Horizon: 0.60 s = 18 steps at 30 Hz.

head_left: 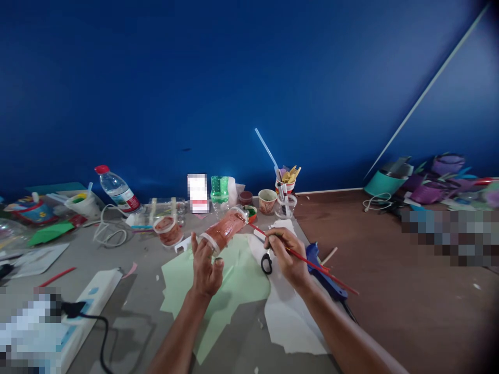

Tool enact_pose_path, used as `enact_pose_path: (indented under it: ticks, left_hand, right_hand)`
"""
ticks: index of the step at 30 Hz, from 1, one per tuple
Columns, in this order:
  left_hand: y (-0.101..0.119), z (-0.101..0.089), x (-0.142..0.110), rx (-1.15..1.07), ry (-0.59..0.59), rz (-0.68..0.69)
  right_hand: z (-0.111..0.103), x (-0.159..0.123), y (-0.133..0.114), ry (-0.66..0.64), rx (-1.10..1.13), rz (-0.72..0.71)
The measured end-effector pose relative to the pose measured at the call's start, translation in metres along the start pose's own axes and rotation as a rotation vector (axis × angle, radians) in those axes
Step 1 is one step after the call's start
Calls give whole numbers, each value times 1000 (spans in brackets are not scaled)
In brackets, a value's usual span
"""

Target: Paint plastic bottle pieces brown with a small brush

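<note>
My left hand (206, 267) grips a cut plastic bottle (226, 228) by its wide end. Reddish-brown paint coats most of the bottle, which tilts up to the right; some fingers are hidden by its rim. A red paintbrush (302, 255) is pinched in my right hand (286, 254), its tip at the bottle's narrow end. Beneath the bottle lies light green paper (230, 291), with white paper (290, 322) beside it. Black-handled scissors (266, 263) rest close to my right hand, and a blue glue gun (327, 280) lies partly behind my right wrist.
A tub of reddish-brown paint (168, 231) stands left of the bottle. Behind it are a paper cup (267, 201), a green bottle piece (219, 189) and a cup of wooden utensils (286, 182). A water bottle (117, 189) and a power strip (88, 311) are at left.
</note>
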<state>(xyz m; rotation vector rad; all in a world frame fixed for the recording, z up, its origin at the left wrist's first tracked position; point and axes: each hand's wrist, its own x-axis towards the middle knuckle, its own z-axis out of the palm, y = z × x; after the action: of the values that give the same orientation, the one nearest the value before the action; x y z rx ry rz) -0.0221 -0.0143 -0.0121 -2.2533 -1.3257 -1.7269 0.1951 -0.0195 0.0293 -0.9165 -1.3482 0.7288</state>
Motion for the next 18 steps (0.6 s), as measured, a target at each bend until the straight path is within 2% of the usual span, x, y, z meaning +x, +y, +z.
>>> enact_pose_path:
  ticks: [4,9,12,18]
  left_hand:
    - [2,-1,1,78,-12,15]
    - [2,-1,2,58,-3,78]
    - [-1,0,1,46,15,51]
    - [-3,0,0,19,27,16]
  right_hand:
    - [-2,0,3,16,39,12]
    - [0,2,6,54,173,84]
    - [2,2,7,70,189,119]
    - [2,1,8,72,231,102]
